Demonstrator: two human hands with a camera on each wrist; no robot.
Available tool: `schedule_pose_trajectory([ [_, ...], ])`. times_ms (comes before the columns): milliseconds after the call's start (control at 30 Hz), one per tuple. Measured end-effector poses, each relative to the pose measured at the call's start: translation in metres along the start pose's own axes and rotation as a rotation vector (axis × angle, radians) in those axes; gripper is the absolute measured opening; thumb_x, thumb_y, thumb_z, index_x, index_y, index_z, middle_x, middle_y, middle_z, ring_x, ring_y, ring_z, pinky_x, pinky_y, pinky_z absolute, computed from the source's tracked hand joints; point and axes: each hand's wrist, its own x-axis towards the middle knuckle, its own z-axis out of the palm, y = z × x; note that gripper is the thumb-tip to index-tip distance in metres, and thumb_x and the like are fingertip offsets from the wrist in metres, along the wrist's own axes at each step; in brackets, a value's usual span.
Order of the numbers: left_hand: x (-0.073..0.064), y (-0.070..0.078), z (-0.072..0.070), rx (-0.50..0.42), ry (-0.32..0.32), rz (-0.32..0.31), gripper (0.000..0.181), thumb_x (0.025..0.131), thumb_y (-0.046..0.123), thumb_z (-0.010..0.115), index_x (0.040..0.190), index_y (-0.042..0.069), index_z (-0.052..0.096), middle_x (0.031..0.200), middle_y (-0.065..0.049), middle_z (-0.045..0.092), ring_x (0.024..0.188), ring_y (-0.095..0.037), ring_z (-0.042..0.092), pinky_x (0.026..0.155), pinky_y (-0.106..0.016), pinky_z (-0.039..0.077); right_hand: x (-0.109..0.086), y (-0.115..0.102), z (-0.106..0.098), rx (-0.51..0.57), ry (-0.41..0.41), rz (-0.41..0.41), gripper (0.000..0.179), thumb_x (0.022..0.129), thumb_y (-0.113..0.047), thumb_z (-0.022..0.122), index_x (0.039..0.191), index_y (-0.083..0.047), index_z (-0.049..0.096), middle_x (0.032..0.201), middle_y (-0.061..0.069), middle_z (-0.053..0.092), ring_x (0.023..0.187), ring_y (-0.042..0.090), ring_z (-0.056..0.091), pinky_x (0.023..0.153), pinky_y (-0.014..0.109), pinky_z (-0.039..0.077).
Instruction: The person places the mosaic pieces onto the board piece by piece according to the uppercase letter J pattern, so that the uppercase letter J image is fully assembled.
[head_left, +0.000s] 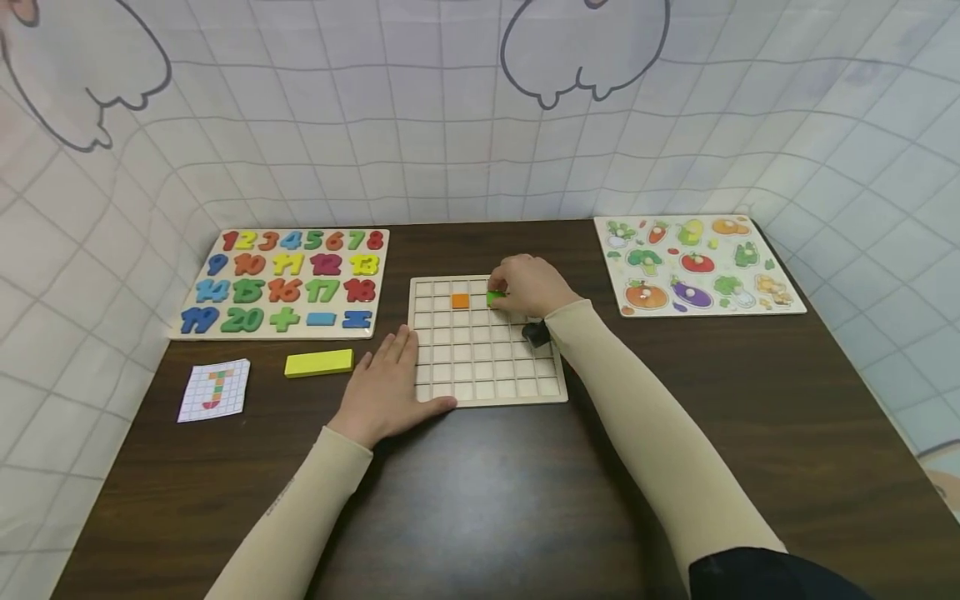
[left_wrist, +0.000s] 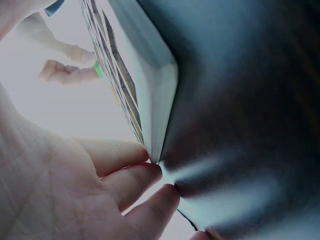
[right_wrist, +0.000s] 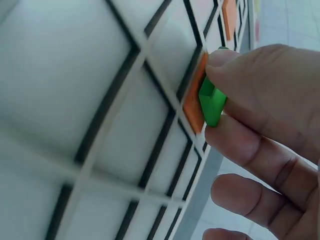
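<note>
A pale grid board [head_left: 480,367] lies on the dark table. My right hand [head_left: 532,287] is over its far right part and pinches a small green tile [right_wrist: 213,102] between thumb and fingertip. The green tile is tilted beside an orange tile [right_wrist: 194,102] that sits in the grid in the right wrist view. A second orange tile [right_wrist: 230,19] shows farther along the board. In the head view one orange tile [head_left: 461,301] is visible near the far edge. My left hand [head_left: 386,383] rests against the board's left edge, fingers straight, thumb at the near edge.
Left of the board lie a yellow bar [head_left: 318,363] and a card [head_left: 214,391] with a coloured J pattern. A number puzzle [head_left: 285,290] stands behind them. At the far right is a vegetable puzzle [head_left: 697,267]. A tile-patterned cloth [head_left: 420,133] surrounds the table's back and sides.
</note>
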Motion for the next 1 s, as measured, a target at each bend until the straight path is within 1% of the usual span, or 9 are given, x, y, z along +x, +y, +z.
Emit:
schedule_pose_trajectory([
  [133, 0.001, 0.001, 0.001, 0.001, -0.006, -0.003, 0.122, 0.083, 0.081, 0.063, 0.164, -0.001, 0.021, 0.173, -0.020, 0.022, 0.160, -0.040, 0.026, 0.125, -0.064, 0.028, 0.006, -0.005, 0.002, -0.024, -0.009, -0.015, 0.022, 0.095, -0.029, 0.077, 0.113, -0.018, 0.080, 0.116, 0.002, 0.075, 0.108, 0.022, 0.067, 0.097, 0.040, 0.055],
  [333, 0.000, 0.002, 0.000, 0.004, -0.009, -0.009, 0.122, 0.083, 0.081, 0.063, 0.164, 0.000, 0.021, 0.173, -0.020, 0.022, 0.160, -0.039, 0.026, 0.126, -0.064, 0.027, 0.010, -0.015, 0.002, -0.028, -0.008, -0.046, 0.022, 0.094, -0.027, 0.078, 0.113, -0.017, 0.081, 0.117, 0.002, 0.077, 0.111, 0.024, 0.066, 0.100, 0.041, 0.054],
  [500, 0.000, 0.000, 0.000, 0.006, -0.010, -0.010, 0.122, 0.083, 0.081, 0.062, 0.164, 0.000, 0.021, 0.173, -0.020, 0.021, 0.160, -0.039, 0.026, 0.126, -0.064, 0.027, 0.013, -0.022, 0.002, -0.036, -0.016, -0.040, 0.021, 0.093, -0.029, 0.080, 0.110, -0.018, 0.081, 0.111, 0.001, 0.077, 0.109, 0.023, 0.063, 0.100, 0.040, 0.052],
  [633, 0.000, 0.002, 0.000, 0.008, -0.011, -0.008, 0.123, 0.083, 0.081, 0.062, 0.164, -0.001, 0.021, 0.173, -0.020, 0.021, 0.160, -0.039, 0.026, 0.126, -0.064, 0.027, 0.012, -0.021, 0.002, -0.049, -0.018, -0.024, 0.023, 0.092, -0.032, 0.081, 0.110, -0.019, 0.081, 0.110, 0.001, 0.076, 0.109, 0.023, 0.062, 0.101, 0.040, 0.051],
  [833, -0.001, 0.003, -0.001, 0.010, -0.007, -0.005, 0.121, 0.084, 0.080, 0.063, 0.164, -0.002, 0.022, 0.173, -0.021, 0.022, 0.160, -0.040, 0.027, 0.125, -0.064, 0.028, 0.010, -0.016, 0.003, -0.009, -0.027, -0.002, 0.031, 0.092, -0.033, 0.081, 0.118, -0.018, 0.078, 0.116, 0.002, 0.073, 0.113, 0.024, 0.062, 0.105, 0.042, 0.050],
  [1000, -0.001, 0.001, -0.002, 0.007, -0.010, -0.009, 0.122, 0.084, 0.080, 0.062, 0.164, -0.002, 0.021, 0.173, -0.021, 0.021, 0.160, -0.040, 0.026, 0.125, -0.064, 0.028, 0.005, -0.006, -0.001, -0.003, -0.007, 0.014, 0.032, 0.092, -0.034, 0.081, 0.120, -0.018, 0.077, 0.118, 0.003, 0.072, 0.114, 0.025, 0.063, 0.102, 0.043, 0.052],
])
